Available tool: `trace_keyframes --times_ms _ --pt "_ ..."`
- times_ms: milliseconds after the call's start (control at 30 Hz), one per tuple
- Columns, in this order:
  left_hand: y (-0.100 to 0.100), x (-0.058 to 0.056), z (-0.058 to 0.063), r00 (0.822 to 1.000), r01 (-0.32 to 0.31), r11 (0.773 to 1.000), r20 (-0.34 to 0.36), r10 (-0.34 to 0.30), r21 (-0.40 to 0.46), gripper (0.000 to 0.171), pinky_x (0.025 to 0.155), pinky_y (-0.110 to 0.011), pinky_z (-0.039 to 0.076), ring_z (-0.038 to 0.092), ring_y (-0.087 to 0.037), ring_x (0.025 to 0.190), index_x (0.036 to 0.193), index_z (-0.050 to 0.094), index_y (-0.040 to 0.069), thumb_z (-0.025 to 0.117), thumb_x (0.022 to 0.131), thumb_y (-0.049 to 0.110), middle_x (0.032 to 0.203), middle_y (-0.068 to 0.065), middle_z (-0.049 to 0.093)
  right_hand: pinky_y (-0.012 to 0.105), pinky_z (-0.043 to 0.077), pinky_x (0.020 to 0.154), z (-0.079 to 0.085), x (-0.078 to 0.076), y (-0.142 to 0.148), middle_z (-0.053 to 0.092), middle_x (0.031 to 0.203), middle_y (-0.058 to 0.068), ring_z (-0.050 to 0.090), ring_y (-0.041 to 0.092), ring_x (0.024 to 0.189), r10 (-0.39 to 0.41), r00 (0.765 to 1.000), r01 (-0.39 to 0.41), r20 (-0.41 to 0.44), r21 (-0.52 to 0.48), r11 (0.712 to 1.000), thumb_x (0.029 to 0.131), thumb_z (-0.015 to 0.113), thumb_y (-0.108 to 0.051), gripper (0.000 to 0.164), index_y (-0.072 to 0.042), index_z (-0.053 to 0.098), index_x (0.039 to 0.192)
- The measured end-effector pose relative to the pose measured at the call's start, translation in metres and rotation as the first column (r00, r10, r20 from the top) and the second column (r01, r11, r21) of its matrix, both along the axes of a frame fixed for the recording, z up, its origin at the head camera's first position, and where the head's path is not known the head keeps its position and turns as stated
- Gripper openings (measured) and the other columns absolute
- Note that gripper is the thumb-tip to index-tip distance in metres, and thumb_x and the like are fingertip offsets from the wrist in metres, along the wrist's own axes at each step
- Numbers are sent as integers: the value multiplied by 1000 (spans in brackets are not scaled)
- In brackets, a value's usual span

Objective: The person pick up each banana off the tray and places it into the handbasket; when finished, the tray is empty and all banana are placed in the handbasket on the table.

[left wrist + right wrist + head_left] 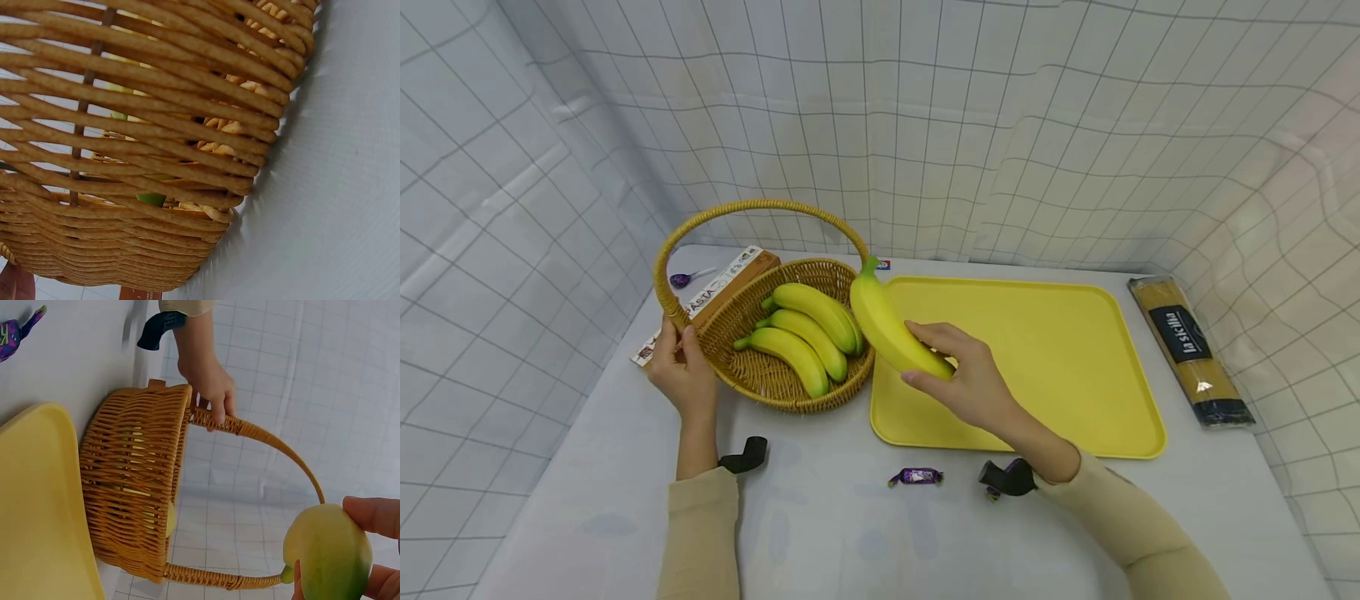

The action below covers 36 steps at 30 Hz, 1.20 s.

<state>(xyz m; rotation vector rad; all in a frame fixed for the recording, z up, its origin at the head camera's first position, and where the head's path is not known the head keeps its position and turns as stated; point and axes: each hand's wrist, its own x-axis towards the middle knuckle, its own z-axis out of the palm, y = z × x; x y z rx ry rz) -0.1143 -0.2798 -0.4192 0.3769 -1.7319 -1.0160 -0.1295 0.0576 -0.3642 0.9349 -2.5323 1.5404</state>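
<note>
A wicker basket [767, 400] with a tall arched handle [767, 205] stands on the left of the table, several yellow-green bananas [790, 354] lying in it. My left hand [683, 367] pinches the foot of the handle at the basket's left rim. Over the gap between basket and tray, my right hand [962, 375] grips another banana [887, 325] by its lower end, its green stem pointing up and away. That banana [328, 550] shows end-on in the right wrist view. In the left wrist view the basket's woven side [144, 150] fills most of the picture.
A yellow tray [1037, 367] lies right of the basket, with a pasta packet [1191, 350] beyond it. Behind the basket are a pasta box [722, 287] and a lollipop [681, 280]. A purple wrapped candy [917, 476] lies in front; another is partly hidden by the right wrist.
</note>
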Motion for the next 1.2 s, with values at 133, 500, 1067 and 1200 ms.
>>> trace_keyframes --times_ms 133,500,1067,1200 --pt "-1 -1 0 1000 -2 1000 -5 2 5 26 65 -7 34 44 9 75 117 65 -10 55 95 1 88 -27 63 32 54 78 2 -5 -17 66 123 9 62 17 98 61 997 -61 -35 17 998 83 77 -16 57 -5 58 135" --pt "-2 0 -2 1000 -6 999 9 6 49 29 65 -7 35 44 10 75 120 65 -7 56 95 3 91 -9 63 34 52 89 -10 -40 -87 63 130 15 60 27 117 175 984 -169 -19 167 971 85 74 -21 56 -3 57 135" --pt "0 -1 -1 999 -14 999 46 13 33 30 67 -6 35 45 10 77 123 64 -5 55 96 4 99 -29 66 36 51 93 -49 -57 -134 63 131 14 61 26 117 150 988 -150 21 272 950 87 73 -21 55 -2 56 136" --pt "0 -1 0 999 -5 999 39 3 33 29 68 -7 35 45 9 77 123 64 -6 55 96 4 100 -30 66 34 51 92 -52 -57 -138 64 130 13 62 24 117 138 990 -129 -2 328 936 88 72 -24 54 -5 57 136"
